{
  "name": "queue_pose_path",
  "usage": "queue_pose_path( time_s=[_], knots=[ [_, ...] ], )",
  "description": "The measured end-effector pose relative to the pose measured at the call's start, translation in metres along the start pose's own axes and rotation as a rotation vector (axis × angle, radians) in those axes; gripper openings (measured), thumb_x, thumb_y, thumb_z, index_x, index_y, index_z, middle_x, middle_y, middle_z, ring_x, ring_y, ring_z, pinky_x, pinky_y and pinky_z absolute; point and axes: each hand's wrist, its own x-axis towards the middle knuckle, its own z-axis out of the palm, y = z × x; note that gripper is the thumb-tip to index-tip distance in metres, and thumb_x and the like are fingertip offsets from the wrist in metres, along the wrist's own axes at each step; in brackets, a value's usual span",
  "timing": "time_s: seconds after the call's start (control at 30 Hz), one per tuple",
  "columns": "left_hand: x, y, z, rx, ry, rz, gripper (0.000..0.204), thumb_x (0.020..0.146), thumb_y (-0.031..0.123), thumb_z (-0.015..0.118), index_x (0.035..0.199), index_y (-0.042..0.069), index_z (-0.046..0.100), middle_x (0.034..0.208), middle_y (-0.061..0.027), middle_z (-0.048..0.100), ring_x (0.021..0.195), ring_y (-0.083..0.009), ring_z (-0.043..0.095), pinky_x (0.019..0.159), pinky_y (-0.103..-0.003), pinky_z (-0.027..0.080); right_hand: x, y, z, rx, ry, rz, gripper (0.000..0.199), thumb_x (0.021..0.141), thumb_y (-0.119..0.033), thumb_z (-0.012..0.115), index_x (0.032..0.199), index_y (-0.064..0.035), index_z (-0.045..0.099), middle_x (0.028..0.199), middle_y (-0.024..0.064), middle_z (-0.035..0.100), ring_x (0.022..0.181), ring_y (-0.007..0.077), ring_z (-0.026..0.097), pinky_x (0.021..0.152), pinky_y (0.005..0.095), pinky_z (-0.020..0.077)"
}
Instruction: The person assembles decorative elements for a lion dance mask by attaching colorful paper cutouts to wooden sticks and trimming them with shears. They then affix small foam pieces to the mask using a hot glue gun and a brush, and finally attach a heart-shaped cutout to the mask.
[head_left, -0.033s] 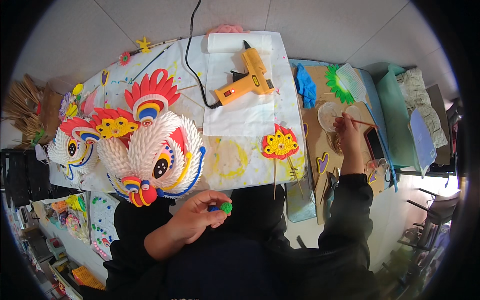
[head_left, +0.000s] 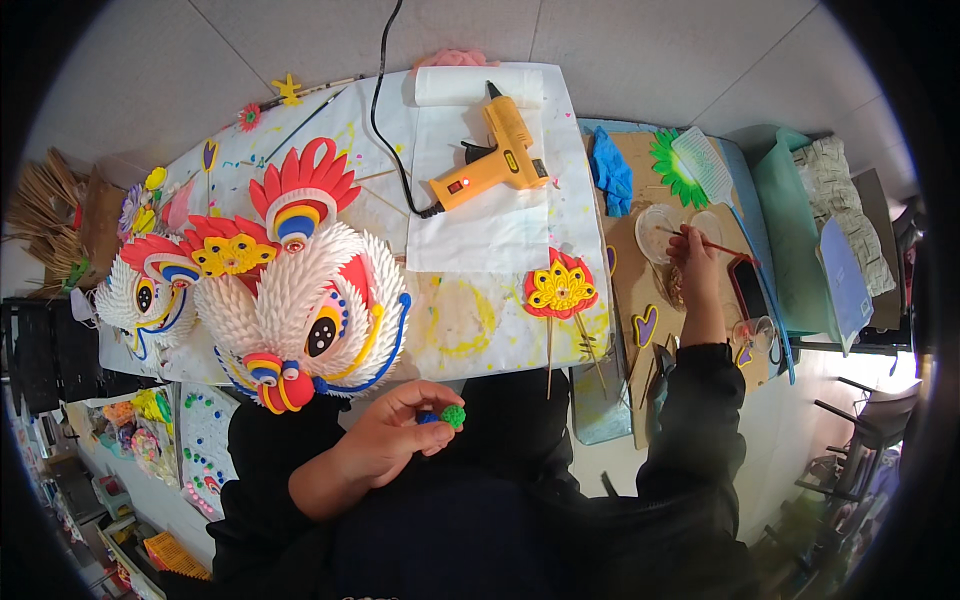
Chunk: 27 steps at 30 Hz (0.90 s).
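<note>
While a thin stick [head_left: 727, 248] is gripped by the right hand [head_left: 693, 262], the green ball [head_left: 454, 416], judged light, is aptly side-pinched by the left hand [head_left: 392, 432].

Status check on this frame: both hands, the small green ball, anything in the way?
Left hand: pinching green ball, blue piece beside it. Right hand: holding thin red-handled tool, tip near clear dish. Glue gun apart from both hands; no obstruction seen.
</note>
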Motion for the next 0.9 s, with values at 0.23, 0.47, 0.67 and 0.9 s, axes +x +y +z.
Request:
queue_pose_path(
  time_s=[0.23, 0.47, 0.67, 0.9],
  knots=[
    [0.001, 0.0, 0.001, 0.039, -0.011, -0.023, 0.03, 0.079, -0.001, 0.064, 0.108, 0.002, 0.055, 0.093, -0.0057, 0.056, 0.075, -0.0096, 0.05, 0.059, -0.021, 0.038, 0.028, 0.015, 0.006, -0.93, 0.195, -0.346, 0.033, 0.088, -0.029, 0.051, 0.092, -0.0003, 0.065, 0.076, 0.0196, 0.064, 0.071, 0.0329, 0.062, 0.063, 0.0382, 0.0458],
    [-0.005, 0.0, 0.005, 0.081, 0.002, 0.022, 0.033, 0.076, -0.003, 0.064, 0.106, 0.005, 0.055, 0.1, -0.0097, 0.057, 0.082, -0.0125, 0.052, 0.064, -0.024, 0.042, 0.017, 0.01, 0.005, -0.938, 0.124, -0.418, 0.028, 0.086, -0.025, 0.055, 0.089, 0.0004, 0.065, 0.075, 0.0188, 0.064, 0.073, 0.0311, 0.062, 0.065, 0.0362, 0.047],
    [-0.013, 0.001, 0.007, 0.066, -0.063, 0.058, 0.035, 0.075, -0.005, 0.064, 0.108, 0.003, 0.055, 0.101, -0.0083, 0.057, 0.087, -0.0125, 0.053, 0.069, -0.022, 0.043, -0.039, -0.007, 0.0, -1.106, 0.261, -0.365, 0.026, 0.083, -0.027, 0.056, 0.09, -0.0043, 0.066, 0.073, 0.0219, 0.062, 0.072, 0.0373, 0.061, 0.063, 0.042, 0.0467],
    [-0.022, 0.003, 0.012, 0.135, -0.114, 0.178, 0.036, 0.077, -0.003, 0.066, 0.112, 0.001, 0.057, 0.1, -0.0037, 0.059, 0.09, -0.0095, 0.055, 0.079, -0.021, 0.046, -0.199, -0.09, 0.067, -0.021, -0.176, -0.534, 0.023, 0.089, -0.02, 0.054, 0.086, 0.0019, 0.061, 0.077, 0.0077, 0.058, 0.071, 0.014, 0.052, 0.066, 0.0265, 0.0398]
  ],
)
